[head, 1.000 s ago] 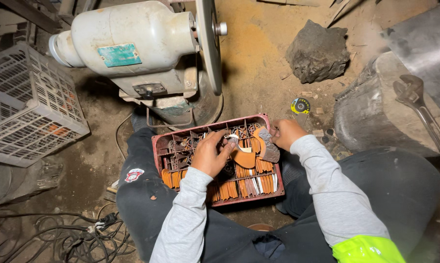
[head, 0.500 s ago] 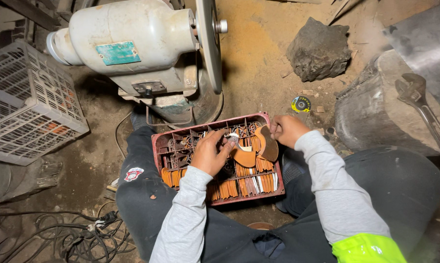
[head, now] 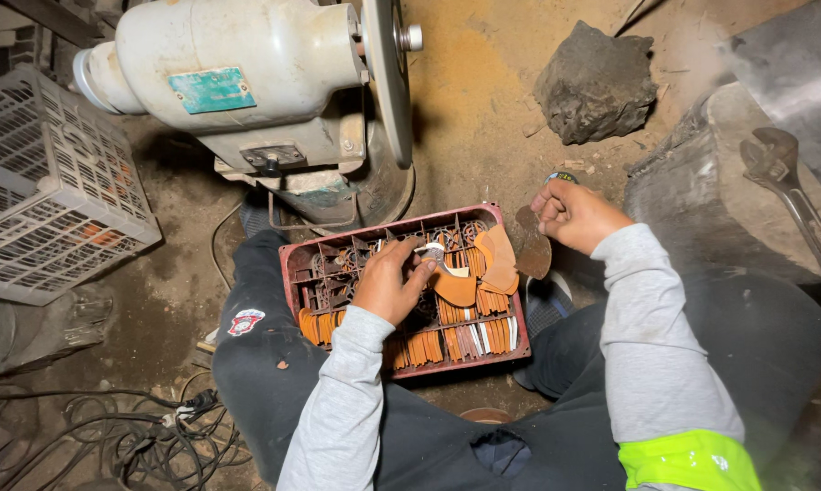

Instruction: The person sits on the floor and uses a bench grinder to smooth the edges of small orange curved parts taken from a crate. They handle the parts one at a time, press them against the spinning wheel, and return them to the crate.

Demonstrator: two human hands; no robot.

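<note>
Dirt floor [head: 483, 118], grinder [head: 246, 73] ahead | red crate [head: 292, 264] on lap, rust-brown blades [head: 451, 286] inside | left hand [head: 387, 282] nearer, fingers [head: 419, 271] curled onto loose blades | right hand [head: 574, 214] just right of crate, fingers closed gripping one blade [head: 530, 247], long axis pointing down.

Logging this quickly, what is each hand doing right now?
Left hand: fingers curled on a rusty blade in the red crate.
Right hand: closed on a dark curved blade.

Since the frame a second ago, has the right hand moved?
Yes. The right hand, closed on a flat brown blade, has pulled away from the red crate, from over its far corner to just outside its rim.
</note>
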